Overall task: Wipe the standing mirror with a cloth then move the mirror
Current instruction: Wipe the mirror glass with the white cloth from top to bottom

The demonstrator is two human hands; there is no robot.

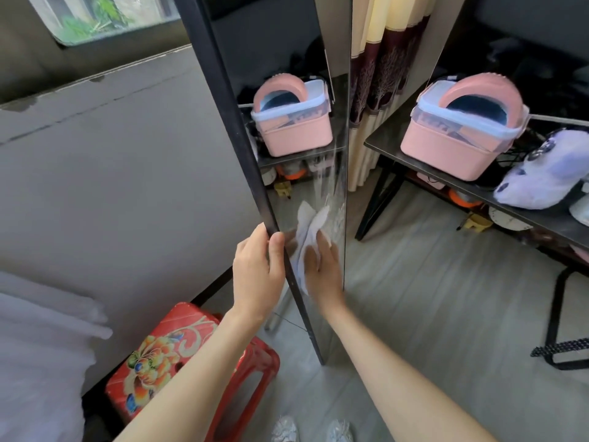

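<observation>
The tall standing mirror (296, 173) with a black frame stands on the floor in the middle of the view, seen at a steep angle. Wet streaks show on its lower glass. My left hand (256, 275) grips the mirror's black left edge, fingers curled round the frame. My right hand (325, 269) presses a white cloth (307, 231) flat against the glass, low on the mirror, with its fingers straight. Part of the cloth sticks up above my fingers.
A bed with a grey cover (111, 193) lies to the left, and a red flowered plastic stool (178, 365) stands beside it. To the right, a dark table (392, 138) carries a pink box (459, 135) and a soft toy (548, 173).
</observation>
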